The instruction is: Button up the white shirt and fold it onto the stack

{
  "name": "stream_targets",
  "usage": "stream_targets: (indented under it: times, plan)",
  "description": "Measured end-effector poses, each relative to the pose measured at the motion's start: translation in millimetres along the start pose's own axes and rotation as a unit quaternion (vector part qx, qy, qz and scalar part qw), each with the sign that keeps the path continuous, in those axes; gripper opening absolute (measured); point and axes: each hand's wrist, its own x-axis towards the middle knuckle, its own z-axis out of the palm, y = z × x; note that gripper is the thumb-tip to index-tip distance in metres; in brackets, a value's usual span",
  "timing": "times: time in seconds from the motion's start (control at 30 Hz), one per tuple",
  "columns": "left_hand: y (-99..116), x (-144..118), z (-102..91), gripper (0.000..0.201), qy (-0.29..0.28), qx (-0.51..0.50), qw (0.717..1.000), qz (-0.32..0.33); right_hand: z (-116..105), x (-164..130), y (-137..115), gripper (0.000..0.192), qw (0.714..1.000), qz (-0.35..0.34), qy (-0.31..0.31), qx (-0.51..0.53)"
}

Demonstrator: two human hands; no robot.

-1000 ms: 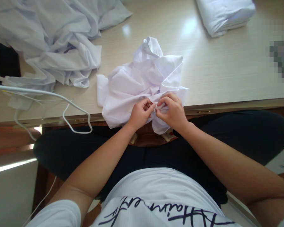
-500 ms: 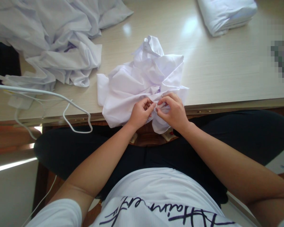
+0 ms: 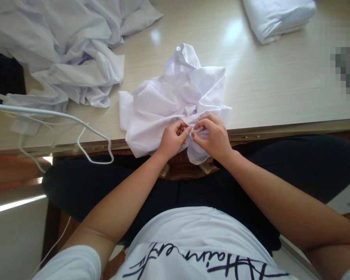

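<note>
A crumpled white shirt [image 3: 175, 97] lies at the near edge of the pale wooden table [image 3: 274, 85], with part of it hanging over the edge. My left hand [image 3: 172, 140] and my right hand [image 3: 213, 136] meet at the shirt's near edge. Both pinch the white fabric between fingers and thumb, fingertips almost touching. What sits between the fingertips is too small to make out.
A pile of loose white garments [image 3: 61, 50] covers the table's far left. A folded white stack [image 3: 280, 17] lies at the far right. A white clothes hanger [image 3: 84, 140] and white cables [image 3: 26, 136] rest at the left edge.
</note>
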Motion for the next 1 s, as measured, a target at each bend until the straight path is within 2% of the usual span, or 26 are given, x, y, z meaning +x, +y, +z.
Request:
stream_targets:
  times: [0.83, 1.0]
  plan:
    - [0.8, -0.5, 1.3, 0.038, 0.005, -0.003, 1.0, 0.01, 3.5, 1.0, -1.0, 0.014, 1.0, 0.001, -0.005, -0.03]
    - [1.1, -0.4, 1.0, 0.04, 0.005, -0.003, 1.0, 0.003, 4.4, -0.9, -1.8, 0.013, 0.999, 0.003, 0.011, -0.031]
